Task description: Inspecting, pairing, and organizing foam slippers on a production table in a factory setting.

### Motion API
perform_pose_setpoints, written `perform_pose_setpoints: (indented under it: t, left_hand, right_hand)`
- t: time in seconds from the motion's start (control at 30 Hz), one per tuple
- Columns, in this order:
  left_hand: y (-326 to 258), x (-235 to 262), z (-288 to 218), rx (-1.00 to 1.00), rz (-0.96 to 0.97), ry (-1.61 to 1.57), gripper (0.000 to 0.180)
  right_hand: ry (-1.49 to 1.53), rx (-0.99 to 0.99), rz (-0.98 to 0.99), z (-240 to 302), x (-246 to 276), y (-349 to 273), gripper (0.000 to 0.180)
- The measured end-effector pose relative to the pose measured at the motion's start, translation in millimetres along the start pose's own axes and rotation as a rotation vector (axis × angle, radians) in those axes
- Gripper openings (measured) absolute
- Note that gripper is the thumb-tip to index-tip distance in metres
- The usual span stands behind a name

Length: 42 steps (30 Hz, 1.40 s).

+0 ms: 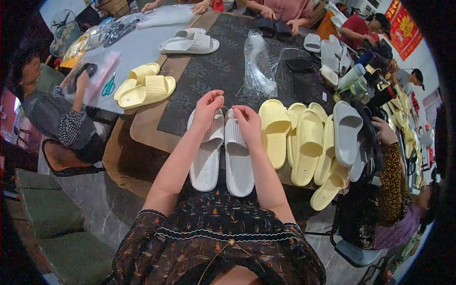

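Two light grey ribbed slide slippers lie side by side before me, toes pointing away: the left slipper and the right slipper. Over the toe of the left one is my left hand, its thumb and fingertips pinched together. My right hand bends over the toe of the other slipper, fingertips also pinched. Something thin seems to run between the fingertips, too fine to name. Beyond my hands, a bundle of clear thin plastic strands lies on the dark patterned mat.
Several yellow slippers and a grey slipper crowd the right edge. A yellow pair and a light grey pair stand at left and back. Scissors lie on the left table. Co-workers sit around, one sleeve close at right.
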<state>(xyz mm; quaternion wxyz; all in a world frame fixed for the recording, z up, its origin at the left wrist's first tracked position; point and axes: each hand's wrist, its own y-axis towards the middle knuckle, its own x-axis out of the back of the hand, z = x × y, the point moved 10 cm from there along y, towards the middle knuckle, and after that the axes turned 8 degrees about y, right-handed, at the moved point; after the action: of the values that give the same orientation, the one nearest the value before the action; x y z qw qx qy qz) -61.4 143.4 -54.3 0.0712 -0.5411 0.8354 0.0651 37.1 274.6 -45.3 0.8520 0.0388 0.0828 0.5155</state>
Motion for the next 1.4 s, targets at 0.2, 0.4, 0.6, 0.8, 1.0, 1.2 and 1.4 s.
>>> perform_pose_setpoints:
  t: [0.2,0.4,0.6,0.8,1.0,1.2,1.4]
  left_hand:
    - [-1,2,1,0.003,0.009,0.007,0.021]
    - [-1,1,1,-0.006,0.005,-0.007,0.02]
    - [-4,-4,3,0.044,0.034,0.039,0.021]
    - [-5,-9,-1,0.004,0.065,0.171,0.022]
    - [-6,-11,-4,-0.034,0.078,0.219,0.022]
    - [-7,-13,-1,0.023,0.087,0.182,0.02]
    - [-5,-11,4,0.049,0.083,0.188,0.019]
  right_hand:
    - [-0.183,0.058,0.1,1,-12,-2,0.016]
    - [-0.072,0.058,-0.1,-4,9,3,0.019]
    - [0.084,-0.001,0.003,-7,7,4,0.016]
    - [0.077,0.052,0.024,-5,0,3,0.014]
    - [0.042,0.087,0.015,-7,0,5,0.017]
    - [0.019,0.065,-0.011,-10,3,5,0.018]
    - [0.01,0.078,-0.022,-8,4,5,0.017]
